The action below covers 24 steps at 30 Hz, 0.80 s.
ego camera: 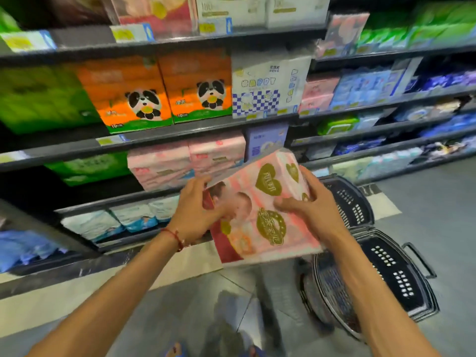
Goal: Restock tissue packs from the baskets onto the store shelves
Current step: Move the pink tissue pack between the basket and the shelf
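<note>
Gripped in left hand [198, 211] and right hand [310, 210]: pink plastic-wrapped tissue pack [265, 191], unshelved. Beside pack, black perforated baskets [386, 261], seemingly empty.

I see free room along the shelf [118, 200] front edge, left of the pink packs [159, 167]; baskets [386, 256] block the floor [180, 300] at right.

Bare forearms [116, 287], and a red cord bracelet [175, 237], perhaps beaded, behind the left hand [197, 206].

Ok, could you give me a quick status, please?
Both gripping: left hand, right hand on the pink tissue pack, tilted, not yet shelved. Ahead, matching packs on the shelf. Nothing seen in the way.
</note>
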Tool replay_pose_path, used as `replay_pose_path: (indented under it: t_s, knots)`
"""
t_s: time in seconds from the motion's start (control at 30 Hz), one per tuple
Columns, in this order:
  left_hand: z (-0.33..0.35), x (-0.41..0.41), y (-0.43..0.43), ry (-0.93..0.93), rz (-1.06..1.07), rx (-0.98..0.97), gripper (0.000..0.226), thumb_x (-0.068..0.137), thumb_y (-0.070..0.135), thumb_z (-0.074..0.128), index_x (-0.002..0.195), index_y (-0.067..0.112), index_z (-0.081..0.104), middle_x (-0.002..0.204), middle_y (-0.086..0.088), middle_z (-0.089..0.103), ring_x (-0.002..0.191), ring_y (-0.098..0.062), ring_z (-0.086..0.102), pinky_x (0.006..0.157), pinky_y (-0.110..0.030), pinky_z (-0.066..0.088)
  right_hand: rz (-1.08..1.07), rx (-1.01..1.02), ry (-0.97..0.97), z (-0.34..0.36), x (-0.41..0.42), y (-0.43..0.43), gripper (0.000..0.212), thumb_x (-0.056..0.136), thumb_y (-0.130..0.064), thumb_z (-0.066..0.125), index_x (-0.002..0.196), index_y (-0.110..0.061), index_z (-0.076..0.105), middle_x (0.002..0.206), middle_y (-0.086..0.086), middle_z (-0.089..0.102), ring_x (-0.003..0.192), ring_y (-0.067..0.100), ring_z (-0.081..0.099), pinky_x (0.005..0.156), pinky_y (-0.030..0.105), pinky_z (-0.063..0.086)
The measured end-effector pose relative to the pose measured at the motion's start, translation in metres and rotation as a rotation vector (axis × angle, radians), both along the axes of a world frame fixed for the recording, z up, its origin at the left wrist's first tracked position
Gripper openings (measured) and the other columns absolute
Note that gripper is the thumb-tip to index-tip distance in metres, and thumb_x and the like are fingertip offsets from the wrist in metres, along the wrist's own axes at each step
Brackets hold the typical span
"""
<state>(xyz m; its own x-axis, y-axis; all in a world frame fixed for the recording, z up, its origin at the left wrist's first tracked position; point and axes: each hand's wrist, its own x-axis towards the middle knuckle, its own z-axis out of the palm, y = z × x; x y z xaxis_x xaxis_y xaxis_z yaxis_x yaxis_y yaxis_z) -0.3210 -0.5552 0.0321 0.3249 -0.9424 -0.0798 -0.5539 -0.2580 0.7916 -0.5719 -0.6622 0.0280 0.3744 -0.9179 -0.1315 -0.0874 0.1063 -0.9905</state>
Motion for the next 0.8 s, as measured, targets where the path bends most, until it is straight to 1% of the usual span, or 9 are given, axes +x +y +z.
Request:
replay_pose_path:
  t_s: [0.07, 0.13, 0.23, 0.33, 0.43, 0.53, 0.67, 0.73, 0.8]
  knots:
    - [0.013, 0.016, -0.006, -0.028, -0.092, 0.034, 0.108, 0.071, 0.062, 0.084, 0.157, 0.028, 0.029, 0.159, 0.004, 0.031, 0.147, -0.015, 0.029, 0.116, -0.030, 0.026, 0.098, 0.013, -0.008, 0.020, 0.013, 0.007, 0.087, 0.070, 0.003, 0.091, 0.143, -0.034, 0.061, 0.122, 0.005, 0.078, 0.104, 0.035, 0.078, 0.084, 0.054, 0.065]
    - [0.023, 0.037, -0.008, -0.041, -0.167, 0.063, 0.114, 0.069, 0.056, 0.086, 0.160, 0.032, 0.021, 0.159, 0.017, 0.030, 0.143, -0.007, 0.034, 0.117, -0.031, 0.029, 0.199, 0.009, 0.008, 0.035, 0.027, 0.012, 0.087, 0.071, 0.004, 0.090, 0.143, -0.036, 0.061, 0.124, 0.006, 0.077, 0.105, 0.037, 0.077, 0.085, 0.053, 0.064]
    - [0.033, 0.066, -0.003, 0.132, -0.298, 0.039, 0.086, 0.069, 0.042, 0.091, 0.140, 0.044, 0.043, 0.129, 0.035, 0.059, 0.112, 0.010, 0.060, 0.098, -0.025, 0.050, 0.334, -0.007, 0.055, 0.052, 0.050, 0.017, 0.086, 0.072, 0.002, 0.090, 0.141, -0.041, 0.063, 0.129, 0.006, 0.075, 0.109, 0.036, 0.076, 0.091, 0.057, 0.063]
    - [0.030, 0.093, 0.015, 0.257, -0.281, 0.001, 0.067, 0.068, 0.047, 0.093, 0.126, 0.037, 0.063, 0.116, 0.021, 0.073, 0.104, -0.003, 0.071, 0.088, -0.030, 0.057, 0.375, -0.016, 0.095, 0.066, 0.079, 0.024, 0.077, 0.078, 0.004, 0.085, 0.138, -0.038, 0.065, 0.124, 0.006, 0.077, 0.108, 0.036, 0.076, 0.093, 0.055, 0.062]
    - [0.020, 0.119, 0.033, 0.344, -0.159, -0.052, 0.063, 0.064, 0.052, 0.092, 0.119, 0.029, 0.070, 0.109, 0.011, 0.077, 0.097, -0.011, 0.074, 0.084, -0.033, 0.060, 0.424, -0.070, 0.201, 0.076, 0.112, 0.027, 0.060, 0.085, -0.013, 0.087, 0.135, -0.039, 0.068, 0.124, 0.004, 0.077, 0.106, 0.027, 0.077, 0.091, 0.045, 0.064]
    - [0.015, 0.147, 0.048, 0.445, 0.015, -0.087, 0.056, 0.063, 0.043, 0.095, 0.108, 0.021, 0.073, 0.095, 0.008, 0.079, 0.086, -0.011, 0.076, 0.073, -0.027, 0.058, 0.262, -0.201, 0.341, 0.078, 0.144, 0.028, 0.043, 0.084, -0.042, 0.087, 0.122, -0.050, 0.068, 0.130, -0.015, 0.070, 0.112, -0.002, 0.069, 0.095, 0.024, 0.057]
    - [0.013, 0.193, 0.060, 0.631, 0.207, -0.157, 0.064, 0.058, 0.049, 0.096, 0.106, 0.012, 0.075, 0.095, -0.005, 0.080, 0.090, -0.026, 0.077, 0.073, -0.035, 0.058, -0.056, -0.272, 0.210, 0.055, 0.182, 0.047, 0.062, 0.088, -0.046, 0.082, 0.144, -0.043, 0.057, 0.145, -0.018, 0.057, 0.133, 0.007, 0.054, 0.111, 0.037, 0.044]
    - [0.019, 0.213, 0.064, 0.732, 0.257, -0.189, 0.062, 0.064, 0.044, 0.093, 0.112, 0.010, 0.073, 0.100, -0.009, 0.079, 0.094, -0.031, 0.076, 0.076, -0.037, 0.058, -0.072, -0.148, 0.079, 0.046, 0.207, 0.064, 0.066, 0.090, -0.045, 0.082, 0.148, -0.042, 0.051, 0.142, -0.019, 0.055, 0.129, 0.006, 0.054, 0.107, 0.037, 0.043]
    - [0.028, 0.227, 0.068, 0.808, 0.271, -0.213, 0.055, 0.073, 0.036, 0.085, 0.118, 0.009, 0.071, 0.105, -0.013, 0.078, 0.098, -0.034, 0.075, 0.080, -0.040, 0.059, -0.041, 0.007, -0.028, 0.036, 0.232, 0.077, 0.088, 0.085, -0.058, 0.082, 0.160, -0.034, 0.041, 0.152, -0.009, 0.054, 0.133, 0.013, 0.057, 0.107, 0.039, 0.046]
